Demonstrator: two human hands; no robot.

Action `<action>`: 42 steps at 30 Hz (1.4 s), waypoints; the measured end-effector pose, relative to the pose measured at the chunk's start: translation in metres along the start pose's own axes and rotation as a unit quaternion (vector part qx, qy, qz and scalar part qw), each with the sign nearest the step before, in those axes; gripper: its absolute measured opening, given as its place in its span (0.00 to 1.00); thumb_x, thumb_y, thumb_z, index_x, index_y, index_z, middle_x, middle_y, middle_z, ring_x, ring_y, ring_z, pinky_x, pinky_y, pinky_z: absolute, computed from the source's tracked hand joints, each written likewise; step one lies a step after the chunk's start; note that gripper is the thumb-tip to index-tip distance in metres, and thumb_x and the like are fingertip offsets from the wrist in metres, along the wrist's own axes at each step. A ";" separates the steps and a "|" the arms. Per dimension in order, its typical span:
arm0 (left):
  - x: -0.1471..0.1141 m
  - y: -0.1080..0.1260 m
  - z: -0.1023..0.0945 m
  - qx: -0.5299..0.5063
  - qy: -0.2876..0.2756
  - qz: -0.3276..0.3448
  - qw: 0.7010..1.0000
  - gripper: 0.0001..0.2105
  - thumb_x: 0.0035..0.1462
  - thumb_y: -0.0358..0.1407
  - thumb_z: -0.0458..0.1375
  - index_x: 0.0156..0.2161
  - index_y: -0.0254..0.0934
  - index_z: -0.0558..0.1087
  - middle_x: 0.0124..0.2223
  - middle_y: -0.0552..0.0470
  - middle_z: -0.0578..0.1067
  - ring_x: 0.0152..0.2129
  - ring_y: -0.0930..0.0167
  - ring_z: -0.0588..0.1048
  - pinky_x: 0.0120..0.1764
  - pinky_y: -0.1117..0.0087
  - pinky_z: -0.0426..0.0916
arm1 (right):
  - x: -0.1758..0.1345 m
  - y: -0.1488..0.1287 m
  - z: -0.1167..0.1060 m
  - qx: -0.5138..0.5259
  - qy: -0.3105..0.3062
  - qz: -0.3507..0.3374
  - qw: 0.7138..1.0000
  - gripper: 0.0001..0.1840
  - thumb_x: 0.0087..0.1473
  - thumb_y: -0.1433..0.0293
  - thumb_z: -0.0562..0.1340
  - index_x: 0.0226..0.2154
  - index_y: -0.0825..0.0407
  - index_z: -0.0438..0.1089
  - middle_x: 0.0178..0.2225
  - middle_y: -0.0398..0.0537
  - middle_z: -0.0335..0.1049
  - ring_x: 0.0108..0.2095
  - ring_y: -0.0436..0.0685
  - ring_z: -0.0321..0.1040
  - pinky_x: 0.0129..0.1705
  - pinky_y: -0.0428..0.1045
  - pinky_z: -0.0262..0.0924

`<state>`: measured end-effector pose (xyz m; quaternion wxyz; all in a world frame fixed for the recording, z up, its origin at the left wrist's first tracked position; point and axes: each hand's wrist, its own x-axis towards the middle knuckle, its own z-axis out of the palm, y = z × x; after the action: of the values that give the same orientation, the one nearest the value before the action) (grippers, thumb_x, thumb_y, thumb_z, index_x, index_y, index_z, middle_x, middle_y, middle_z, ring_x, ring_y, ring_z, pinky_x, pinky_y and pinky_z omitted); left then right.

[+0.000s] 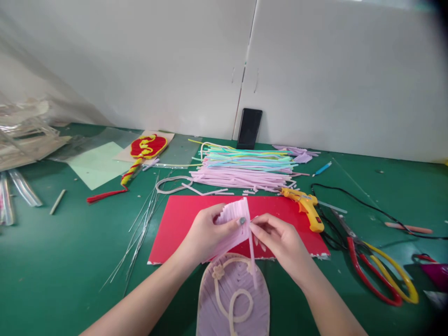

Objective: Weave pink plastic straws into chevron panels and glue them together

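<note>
"Holding what, exactly?"

"A panel of pink pipe cleaners (229,214) laid side by side, up over the middle of the red board (185,212). The left hand (205,233) grasps it, thumb across the front."

"And the right hand (282,235)?"

"Its fingertips pinch one pink stem (252,261) along the panel's right-hand end; the tail dangles over a lavender oval panel (208,312) with cream trim and a loop, by the board's near edge."

"What's around the board?"

"Past its far edge, a heap of pastel pipe cleaners (241,176). A yellow glue gun (310,212) lies at its far right corner, and scissors (352,247) with red and yellow handles rest beyond the right edge. Off the left edge, loose thin wires (142,238)."

"Farther out?"

"Toward the far edge of the green desk (70,270), a smartphone (249,128) leans on the white wall (140,70). Over by the far left corner, a red fan-shaped ornament (160,145) with yellow trim and a red tassel (107,196), beside a pale green sheet (94,165)."
</note>
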<state>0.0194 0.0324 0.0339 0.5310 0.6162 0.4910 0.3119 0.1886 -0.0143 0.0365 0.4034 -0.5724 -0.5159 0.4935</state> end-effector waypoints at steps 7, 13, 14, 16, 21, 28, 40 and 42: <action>-0.001 0.001 0.001 0.018 0.011 0.005 1.000 0.14 0.46 0.44 0.58 0.27 0.33 0.69 0.23 0.57 0.65 0.20 0.75 0.63 0.22 0.77 0.56 | 0.000 0.002 0.004 0.009 0.037 -0.006 0.999 0.12 0.48 0.60 0.61 0.28 0.52 0.68 0.23 0.42 0.65 0.23 0.49 0.61 0.26 0.44 0.57; -0.001 0.001 0.001 0.025 0.012 0.005 1.000 0.14 0.46 0.45 0.58 0.27 0.34 0.69 0.22 0.57 0.66 0.20 0.75 0.64 0.22 0.76 0.56 | 0.001 0.001 0.002 0.028 0.009 0.021 0.999 0.15 0.48 0.58 0.61 0.30 0.53 0.68 0.23 0.42 0.65 0.22 0.48 0.60 0.24 0.44 0.57; -0.002 0.001 0.001 0.023 0.005 0.007 1.000 0.14 0.46 0.45 0.58 0.28 0.34 0.70 0.23 0.56 0.68 0.21 0.74 0.65 0.22 0.76 0.57 | 0.001 0.001 0.003 0.037 0.005 0.023 0.999 0.15 0.47 0.57 0.62 0.31 0.53 0.69 0.24 0.44 0.67 0.24 0.50 0.63 0.26 0.44 0.58; -0.003 0.001 0.002 0.011 -0.014 0.017 1.000 0.13 0.46 0.44 0.58 0.31 0.34 0.71 0.27 0.54 0.71 0.24 0.72 0.68 0.25 0.75 0.60 | 0.002 0.001 0.005 0.062 0.003 0.018 0.998 0.16 0.45 0.57 0.63 0.30 0.53 0.70 0.28 0.47 0.70 0.30 0.53 0.66 0.33 0.46 0.61; -0.004 -0.002 0.006 -0.003 -0.072 0.027 0.997 0.13 0.45 0.36 0.59 0.39 0.35 0.71 0.34 0.52 0.74 0.29 0.71 0.71 0.30 0.75 0.64 | 0.004 0.006 0.010 0.150 -0.011 0.038 0.988 0.17 0.41 0.56 0.65 0.27 0.53 0.70 0.28 0.46 0.70 0.32 0.55 0.67 0.34 0.47 0.62; 0.002 -0.001 -0.002 -0.112 -0.055 -0.028 0.992 0.19 0.49 0.46 0.56 0.41 0.33 0.71 0.34 0.48 0.76 0.30 0.68 0.73 0.31 0.72 0.66 | 0.010 0.013 -0.001 0.262 0.070 0.073 0.960 0.13 0.43 0.62 0.65 0.32 0.53 0.70 0.22 0.41 0.66 0.19 0.46 0.59 0.18 0.41 0.51; 0.012 -0.010 -0.002 -0.176 -0.016 -0.014 0.984 0.15 0.45 0.33 0.60 0.41 0.33 0.70 0.36 0.46 0.77 0.33 0.68 0.75 0.38 0.67 0.69 | 0.018 0.017 -0.008 0.363 0.188 0.001 0.913 0.12 0.43 0.67 0.66 0.34 0.48 0.70 0.35 0.42 0.72 0.32 0.50 0.69 0.26 0.43 0.64; 0.011 -0.010 0.001 -0.182 -0.045 -0.008 0.982 0.16 0.44 0.35 0.62 0.41 0.33 0.70 0.34 0.48 0.77 0.30 0.68 0.75 0.37 0.66 0.70 | 0.017 0.017 -0.006 0.349 0.180 -0.022 0.919 0.11 0.44 0.68 0.66 0.34 0.48 0.70 0.36 0.43 0.72 0.33 0.51 0.68 0.27 0.43 0.65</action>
<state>0.0213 0.0417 0.0222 0.6582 0.5187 0.4064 0.3640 0.1970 0.0003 0.0190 0.6746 -0.4631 -0.2421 0.5214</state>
